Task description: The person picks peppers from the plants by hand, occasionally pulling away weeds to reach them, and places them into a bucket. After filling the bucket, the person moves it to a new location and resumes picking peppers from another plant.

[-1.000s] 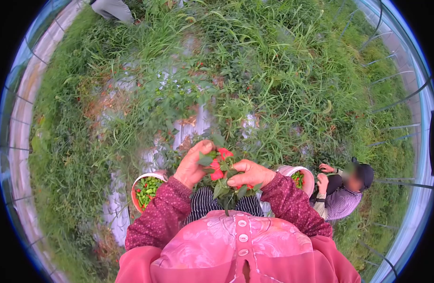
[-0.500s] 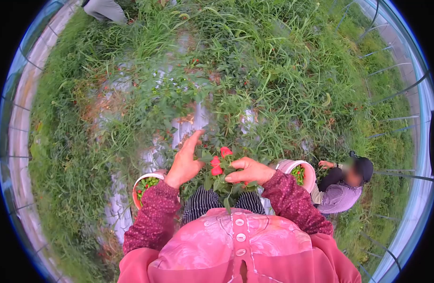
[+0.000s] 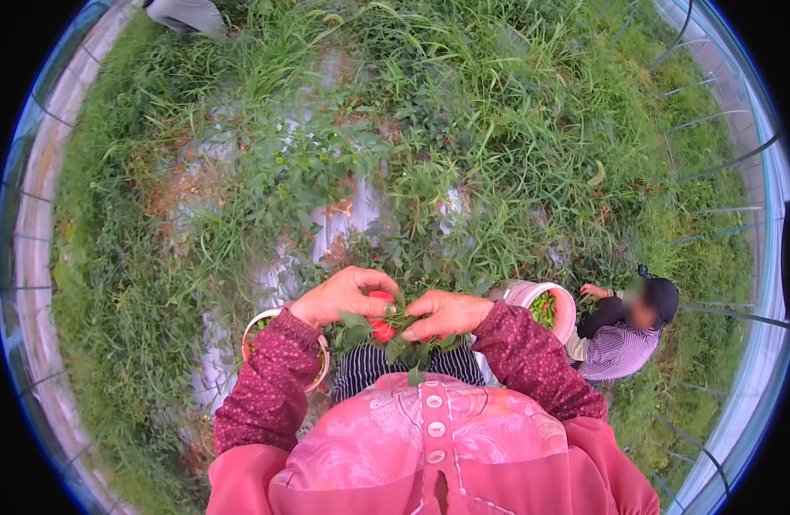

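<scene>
In the head view my left hand (image 3: 350, 296) is curled over the upper of two bright red peppers (image 3: 383, 330), thumb and fingertips closed at its stem end. Close beside it my right hand (image 3: 447, 315) pinches a leafy pepper branch (image 3: 398, 347), whose dark green leaves hang in front of my lap. Red also shows below my right fingertips, mostly covered by leaves. On my left stands a white bucket (image 3: 324, 367), partly hidden behind my sleeve. To my right a tilted white bucket (image 3: 565, 318) holds small green peppers (image 3: 543, 311).
A person (image 3: 622, 343) in a dark cap and striped top crouches beside the right bucket. Another person's grey trouser leg (image 3: 187, 15) is at the upper left. Tall grass and pepper plants surround me, with silvery ground sheeting (image 3: 348, 221) between rows. Hoops and plastic walls line both sides.
My left hand has come right and down, from open beside the plant to closed at the red pepper. My right hand stays at the branch, shifting slightly. The upper peppers are lower and partly covered.
</scene>
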{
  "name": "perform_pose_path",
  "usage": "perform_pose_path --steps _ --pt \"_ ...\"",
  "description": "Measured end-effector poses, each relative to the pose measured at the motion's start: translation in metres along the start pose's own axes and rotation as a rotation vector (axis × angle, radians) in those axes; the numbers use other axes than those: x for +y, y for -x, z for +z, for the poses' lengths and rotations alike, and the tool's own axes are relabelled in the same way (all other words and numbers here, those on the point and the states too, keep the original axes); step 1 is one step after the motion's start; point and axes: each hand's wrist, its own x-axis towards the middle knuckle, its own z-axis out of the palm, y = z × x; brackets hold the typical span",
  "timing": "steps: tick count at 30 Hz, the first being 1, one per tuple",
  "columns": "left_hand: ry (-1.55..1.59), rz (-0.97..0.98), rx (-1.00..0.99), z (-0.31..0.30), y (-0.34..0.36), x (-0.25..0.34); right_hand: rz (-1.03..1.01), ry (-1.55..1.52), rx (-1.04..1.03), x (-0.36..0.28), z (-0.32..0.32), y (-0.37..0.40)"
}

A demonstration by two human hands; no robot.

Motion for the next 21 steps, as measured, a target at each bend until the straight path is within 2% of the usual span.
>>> perform_pose_path --steps 1,3,7,10,12,14,16,17,18,20,21 --pt "0.001 -0.001 0.003 0.002 0.001 0.002 0.0 0.0 -0.003 0.004 0.001 -0.001" --pt "-0.162 -0.029 0.207 0.01 0.0 0.005 0.02 -0.166 0.035 0.015 0.001 -0.004" --pt "-0.246 -0.007 0.275 0.016 -0.002 0.0 -0.018 -0.15 0.092 0.024 0.003 -0.007" --pt "-0.324 -0.002 0.312 0.018 -0.014 -0.014 0.046 -0.01 0.148 0.021 -0.003 0.001" --pt "-1.155 0.047 0.763 0.022 -0.022 -0.017 0.013 0.005 0.03 0.015 -0.002 0.009" --pt "-0.813 -0.022 0.806 -0.008 -0.011 -0.021 -0.269 -0.015 -0.073 0.027 0.003 0.01" --pt "-0.456 0.11 0.726 -0.023 -0.002 -0.021 -0.026 -0.164 0.129 0.01 0.003 0.023" --pt "-0.363 0.204 0.709 -0.019 -0.001 -0.017 -0.118 -0.24 0.166 0.018 0.002 0.016" --pt "-0.363 0.209 0.716 -0.019 0.001 -0.012 -0.119 -0.232 0.162 0.024 -0.001 0.014" --pt "-0.26 0.068 0.297 -0.013 0.009 -0.004 -0.215 -0.42 0.354 0.03 0.0 0.01" --pt "-0.032 -0.085 0.333 0.004 0.012 0.009 -0.21 -0.417 0.32 0.032 -0.005 0.01"
